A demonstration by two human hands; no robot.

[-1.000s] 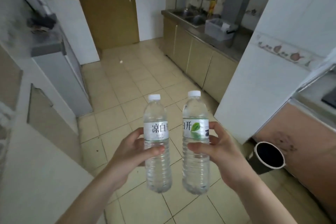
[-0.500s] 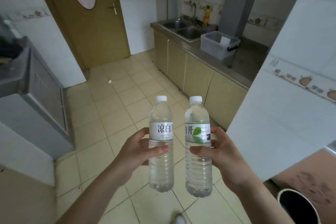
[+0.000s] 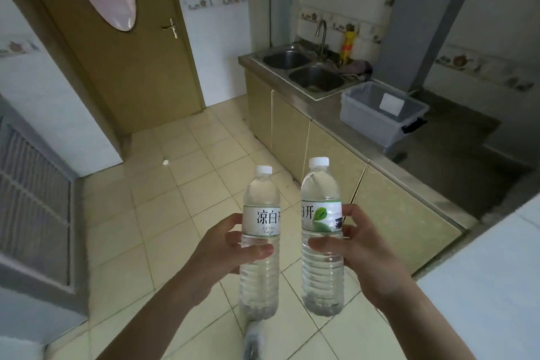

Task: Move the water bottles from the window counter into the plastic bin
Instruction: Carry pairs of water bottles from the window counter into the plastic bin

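Note:
I hold two clear water bottles with white caps and white labels upright in front of me, over the tiled floor. My left hand grips the left water bottle around its middle. My right hand grips the right water bottle, whose label bears a green leaf. The bottles stand side by side, a small gap between them. The grey translucent plastic bin sits on the steel counter ahead to the right, with a white paper inside it. The window counter is out of view.
A double steel sink with a tap lies past the bin, above yellow cabinets. A brown door is shut at the far end. A grey appliance stands left; a white wall corner juts in at right.
The view has advanced into the kitchen: bin, sink and door appear nearer and larger. Both hands keep the bottles in the same hold. The round dark bin at lower right has left view.

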